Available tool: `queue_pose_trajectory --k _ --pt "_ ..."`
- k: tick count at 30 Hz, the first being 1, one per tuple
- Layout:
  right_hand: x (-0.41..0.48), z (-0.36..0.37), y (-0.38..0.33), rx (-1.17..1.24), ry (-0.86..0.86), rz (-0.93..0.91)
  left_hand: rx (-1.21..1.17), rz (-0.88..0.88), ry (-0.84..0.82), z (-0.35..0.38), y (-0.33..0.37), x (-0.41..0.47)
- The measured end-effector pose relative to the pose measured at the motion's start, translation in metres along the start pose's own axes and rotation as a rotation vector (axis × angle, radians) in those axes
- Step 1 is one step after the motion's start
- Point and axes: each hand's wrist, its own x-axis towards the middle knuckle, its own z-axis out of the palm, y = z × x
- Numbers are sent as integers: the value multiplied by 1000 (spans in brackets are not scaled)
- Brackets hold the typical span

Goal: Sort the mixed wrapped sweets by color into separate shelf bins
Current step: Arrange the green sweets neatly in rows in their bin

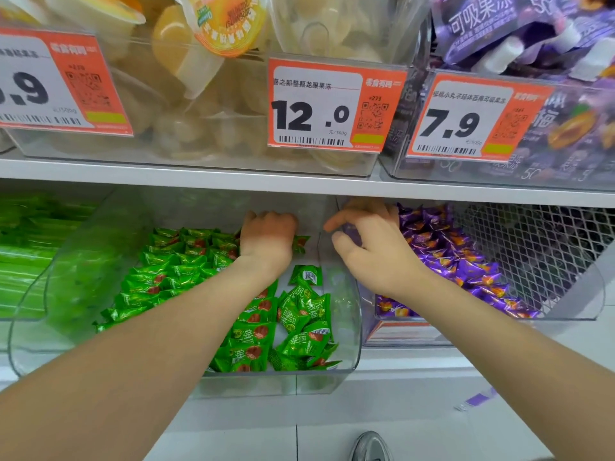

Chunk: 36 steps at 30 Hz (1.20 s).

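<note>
While I'm reaching into two shelf bins:
L hand [268, 237] is curling into green sweets [186, 271] at back of the clear bin [266, 384], can't tell if gripping any; R hand [369, 251] is pinching a purple sweet [351, 232] just over the next bin [592, 287] w/ the purple pile [466, 261].

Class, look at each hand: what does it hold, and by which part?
The right hand pinches a purple sweet between thumb and fingers; which part is hidden. The left hand curls among green sweets; its grip cannot be told.
</note>
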Motion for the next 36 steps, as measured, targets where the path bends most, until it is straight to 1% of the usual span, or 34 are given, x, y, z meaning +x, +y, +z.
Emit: queue_pose_trajectory --k 5,10,13,14,16,18,19,20,22,24,27,30,31,33,35,36 --pt "1 0 0 7 -5 -15 -18 4 74 -1 -2 -3" --pt "2 2 2 3 -33 -13 -47 32 57 -8 -9 -5" --pt "3 3 3 -2 -23 -5 -138 97 48 -19 -7 -9" --pt "4 4 4 -3 -26 0 -197 139 27 -23 -7 -10" --pt "5 5 5 -6 -39 14 -264 237 -115 -27 -5 -18" --pt "5 8 8 -9 -51 34 -176 305 -325 -27 0 -28" --pt "5 9 10 -9 -58 48 -108 324 -409 -26 2 -33" --pt "5 9 11 -6 -64 61 -59 337 -448 -25 5 -35" --pt "5 8 10 2 -72 67 -37 337 -431 -27 8 -37" --pt "5 5 7 -9 -69 47 -89 314 -360 -30 8 -37" --pt "2 -2 3 -46 -39 -43 -302 281 -302 -37 -2 -40" --pt "-3 -10 -6 -157 -69 -127 -675 240 -307 -56 -15 -48" --pt "-4 -12 -10 -172 -107 -149 -820 207 -335 -62 -18 -52" --pt "-7 -15 -18 -103 -170 -236 -1064 147 -432 -73 -24 -62" --pt "-9 -17 -23 -8 -171 -301 -1196 123 -512 -83 -29 -72" --pt "-9 -19 -25 10 -170 -292 -1244 95 -534 -88 -31 -78"
